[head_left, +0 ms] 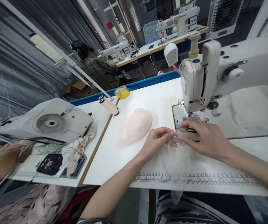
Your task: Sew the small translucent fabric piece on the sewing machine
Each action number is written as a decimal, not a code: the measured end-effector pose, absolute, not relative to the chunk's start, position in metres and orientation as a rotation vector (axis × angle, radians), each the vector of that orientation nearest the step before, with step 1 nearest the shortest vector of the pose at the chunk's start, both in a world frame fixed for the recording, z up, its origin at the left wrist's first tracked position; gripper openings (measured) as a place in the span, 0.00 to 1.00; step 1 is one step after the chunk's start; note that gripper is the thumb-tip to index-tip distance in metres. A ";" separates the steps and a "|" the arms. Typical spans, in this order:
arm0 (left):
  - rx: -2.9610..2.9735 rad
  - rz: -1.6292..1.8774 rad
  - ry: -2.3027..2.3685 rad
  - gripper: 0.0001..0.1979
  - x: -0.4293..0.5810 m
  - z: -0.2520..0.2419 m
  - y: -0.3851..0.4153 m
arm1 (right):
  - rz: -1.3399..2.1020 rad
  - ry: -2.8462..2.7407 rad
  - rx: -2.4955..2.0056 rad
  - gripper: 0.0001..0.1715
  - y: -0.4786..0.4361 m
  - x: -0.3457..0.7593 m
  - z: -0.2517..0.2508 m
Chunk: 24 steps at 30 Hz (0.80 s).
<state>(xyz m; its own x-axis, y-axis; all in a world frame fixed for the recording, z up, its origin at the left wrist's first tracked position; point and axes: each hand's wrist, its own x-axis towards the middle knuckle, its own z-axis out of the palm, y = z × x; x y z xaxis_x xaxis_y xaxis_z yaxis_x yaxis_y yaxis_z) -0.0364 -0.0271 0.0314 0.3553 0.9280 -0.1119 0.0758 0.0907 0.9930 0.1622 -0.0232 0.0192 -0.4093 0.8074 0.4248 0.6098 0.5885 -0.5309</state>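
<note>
Black-and-white striped clothing (182, 209) covers your lap, nearest of all; above it hangs one strip of sheer, whitish, translucent cloth (177, 165), its top edge between your hands, its lower end falling past the edge of the white tabletop (106, 158). Your left hand (160, 138) pinches that edge between thumb and fingertips; your right hand (205, 137) meets it from the other side, fingers spread beside the needle area, though whether they grip it you cannot tell; the hands are nearly together. Counted: one white sewing machine (196, 77) over your right hand; one pale peach, rounded fabric piece (138, 123) beyond your left forearm; one yellow tape roll (122, 92) farther back.
</note>
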 end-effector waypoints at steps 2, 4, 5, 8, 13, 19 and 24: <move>1.307 0.837 1.014 0.10 -0.037 0.032 -0.027 | 0.242 -2.221 -1.113 0.17 -0.025 0.163 0.018; 1.302 0.840 1.008 0.10 -0.038 0.033 -0.027 | 0.152 -2.270 -1.088 0.18 -0.026 0.163 0.017; 1.306 0.840 1.005 0.10 -0.038 0.033 -0.027 | 0.110 -2.289 -1.073 0.18 -0.026 0.163 0.016; 1.339 0.838 0.991 0.10 -0.039 0.032 -0.028 | 0.001 -2.318 -1.037 0.21 -0.027 0.159 0.013; 1.371 0.831 0.971 0.10 -0.039 0.032 -0.028 | -0.009 -2.325 -1.016 0.22 -0.028 0.156 0.011; 1.359 0.833 0.981 0.10 -0.040 0.032 -0.028 | -0.001 -2.323 -1.003 0.22 -0.027 0.157 0.011; 1.328 0.828 0.959 0.10 -0.039 0.032 -0.028 | 0.023 -2.321 -0.996 0.22 -0.027 0.157 0.010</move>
